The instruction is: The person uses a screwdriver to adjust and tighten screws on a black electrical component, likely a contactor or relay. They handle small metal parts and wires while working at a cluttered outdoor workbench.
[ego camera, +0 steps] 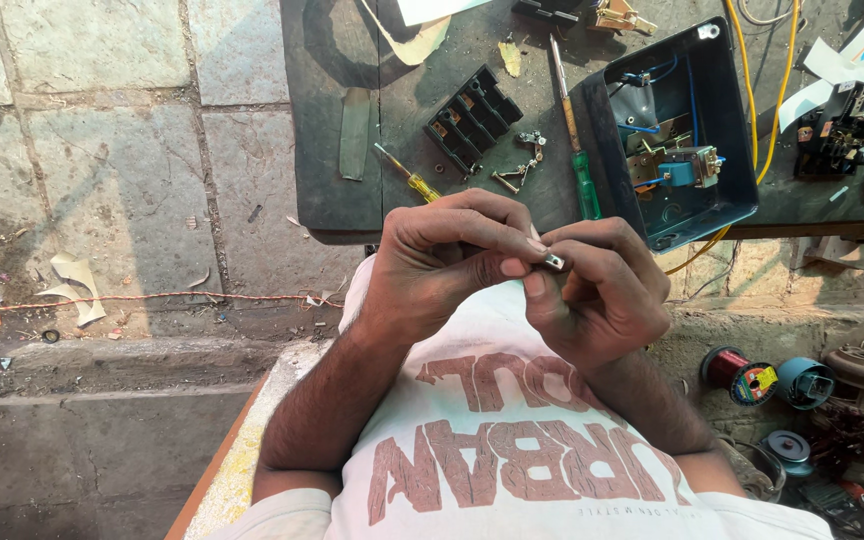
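My left hand [442, 255] and my right hand [597, 290] meet in front of my chest, fingertips pressed together. Between them they pinch a small shiny metal part [554, 261], mostly hidden by the fingers. Both hands hover just short of the near edge of a dark workbench [327, 120]. Closest on the bench are a green-handled screwdriver [574, 130] and a small yellow-handled screwdriver [410, 176].
On the bench lie a black terminal block [472, 120], small metal contact pieces [520, 165] and an open blue metal box [677, 130] with wiring inside. Yellow cable [774, 100] runs at the right. Wire spools [742, 375] sit on the ground at right. Stone paving lies to the left.
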